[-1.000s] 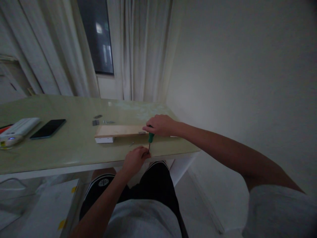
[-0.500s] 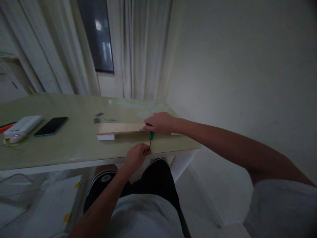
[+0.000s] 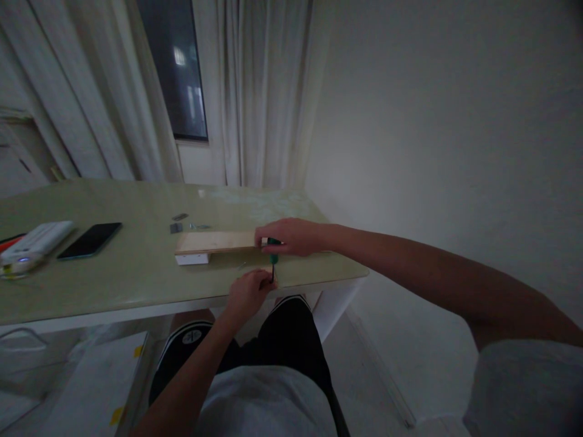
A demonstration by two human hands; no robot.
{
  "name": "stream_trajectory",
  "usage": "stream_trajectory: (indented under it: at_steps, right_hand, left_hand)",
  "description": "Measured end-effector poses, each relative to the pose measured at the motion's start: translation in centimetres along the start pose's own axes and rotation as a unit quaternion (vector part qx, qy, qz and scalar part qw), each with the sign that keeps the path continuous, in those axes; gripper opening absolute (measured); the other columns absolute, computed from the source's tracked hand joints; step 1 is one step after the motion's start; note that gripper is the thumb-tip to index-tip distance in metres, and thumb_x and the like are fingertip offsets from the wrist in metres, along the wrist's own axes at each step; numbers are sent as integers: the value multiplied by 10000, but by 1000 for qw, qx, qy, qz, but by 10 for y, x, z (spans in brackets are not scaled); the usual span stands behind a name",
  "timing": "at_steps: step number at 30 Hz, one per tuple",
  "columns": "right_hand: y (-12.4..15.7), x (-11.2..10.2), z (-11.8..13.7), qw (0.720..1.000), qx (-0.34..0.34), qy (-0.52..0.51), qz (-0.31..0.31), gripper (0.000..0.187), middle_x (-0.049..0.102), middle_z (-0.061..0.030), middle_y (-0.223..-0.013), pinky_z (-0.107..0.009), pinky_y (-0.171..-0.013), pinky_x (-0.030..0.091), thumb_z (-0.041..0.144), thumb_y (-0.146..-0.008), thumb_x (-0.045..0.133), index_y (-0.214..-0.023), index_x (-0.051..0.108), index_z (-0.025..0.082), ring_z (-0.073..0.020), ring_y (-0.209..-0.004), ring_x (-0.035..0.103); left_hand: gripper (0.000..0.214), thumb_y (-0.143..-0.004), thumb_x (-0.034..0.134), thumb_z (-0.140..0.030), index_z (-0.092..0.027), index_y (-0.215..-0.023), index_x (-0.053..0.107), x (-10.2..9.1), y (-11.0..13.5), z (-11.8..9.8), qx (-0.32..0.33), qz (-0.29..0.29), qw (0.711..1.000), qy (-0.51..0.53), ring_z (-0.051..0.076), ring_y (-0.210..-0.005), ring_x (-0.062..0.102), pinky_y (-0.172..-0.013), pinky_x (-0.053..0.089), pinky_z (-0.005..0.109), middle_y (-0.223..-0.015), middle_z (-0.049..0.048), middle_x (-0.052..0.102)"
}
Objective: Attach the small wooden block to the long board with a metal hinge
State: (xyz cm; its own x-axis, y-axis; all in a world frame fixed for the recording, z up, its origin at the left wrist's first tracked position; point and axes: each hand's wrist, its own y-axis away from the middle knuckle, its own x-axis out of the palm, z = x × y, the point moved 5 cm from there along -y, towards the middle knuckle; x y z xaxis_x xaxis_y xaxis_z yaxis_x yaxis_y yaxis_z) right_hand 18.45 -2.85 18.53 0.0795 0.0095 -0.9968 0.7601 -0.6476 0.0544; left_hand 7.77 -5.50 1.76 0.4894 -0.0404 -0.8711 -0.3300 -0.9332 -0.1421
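My right hand (image 3: 291,235) is closed around the green handle of a screwdriver (image 3: 274,258), whose dark shaft points down. At the tip, the fingers of my left hand (image 3: 249,292) are pinched together near the table's front edge; what lies between them is too small to make out. Just behind the screwdriver, a light wooden board (image 3: 214,241) lies along the table, its right part partly covered by my right hand. A white block (image 3: 192,259) sits under the board's left end. Behind the board are small metal pieces (image 3: 175,228) and what look like screws (image 3: 198,226).
On the pale green table (image 3: 122,273), a black phone (image 3: 90,240) and a white device with a small light (image 3: 39,243) lie to the left. A wall (image 3: 432,152) rises on the right, curtains (image 3: 255,91) at the back. A white panel (image 3: 95,382) is below at left.
My right hand's fingers have shifted on the screwdriver handle, which stands more upright. My left hand stays at the tip. The whole view has tilted slightly.
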Motion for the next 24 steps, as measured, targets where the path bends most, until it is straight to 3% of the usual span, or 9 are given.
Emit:
stream_trajectory:
  at_steps: [3,8,10,14,16,21,24]
  right_hand:
    - [5,0,4,999,-32,-10,11,277,751,-28,-1203,-272,-820,426,411,-1028,577,-1273,646,303,-171,-1014,661]
    - [3,-3,-15,994,100,28,-17,510,752,-210,-985,-358,-706,412,576,-1026,481,-996,735,135,-303,-877,673]
    - [3,-4,-13,996,87,20,-7,446,761,-181,-1023,-342,-709,409,530,-1038,480,-1036,732,162,-286,-900,676]
    - [9,-6,-5,1000,4,-16,24,279,762,-29,-1175,-270,-795,424,424,-1019,581,-1257,649,297,-178,-1009,665]
    - [9,-6,-8,1000,19,-13,21,301,761,-45,-1174,-277,-789,425,433,-1013,585,-1265,650,281,-185,-996,665]
    - [4,-1,-18,992,124,23,-18,541,752,-190,-1012,-348,-704,410,562,-1060,394,-1006,737,147,-280,-880,675]
    - [5,-1,-5,998,62,9,-8,373,754,-124,-1118,-331,-768,432,474,-1062,459,-1148,715,217,-245,-966,675]
  left_hand:
    - [134,-975,661,-330,-248,-951,764,-1,0,0,-6,-2,1000,1,231,-952,718,-739,406,292,-1028,44,790]
    - [129,-978,654,-307,-268,-1008,773,-3,1,-3,15,15,1000,9,214,-1006,710,-799,427,279,-1115,38,783]
    - [124,-975,656,-306,-262,-979,772,-3,1,-3,15,17,1000,8,213,-995,708,-803,428,279,-1092,36,781]
    - [111,-964,667,-313,-258,-966,764,-3,0,-1,-3,7,1000,2,228,-951,706,-764,415,292,-1018,38,785]
    - [113,-965,666,-315,-261,-980,764,-3,0,0,-3,6,1000,1,228,-938,707,-758,412,293,-1013,40,786]
    - [123,-975,657,-307,-269,-971,773,-2,-1,-1,15,11,1000,3,215,-976,713,-766,411,279,-1078,33,787]
    - [121,-967,667,-315,-256,-925,764,-3,-1,-2,2,4,1000,-3,228,-929,713,-726,389,291,-970,34,787]
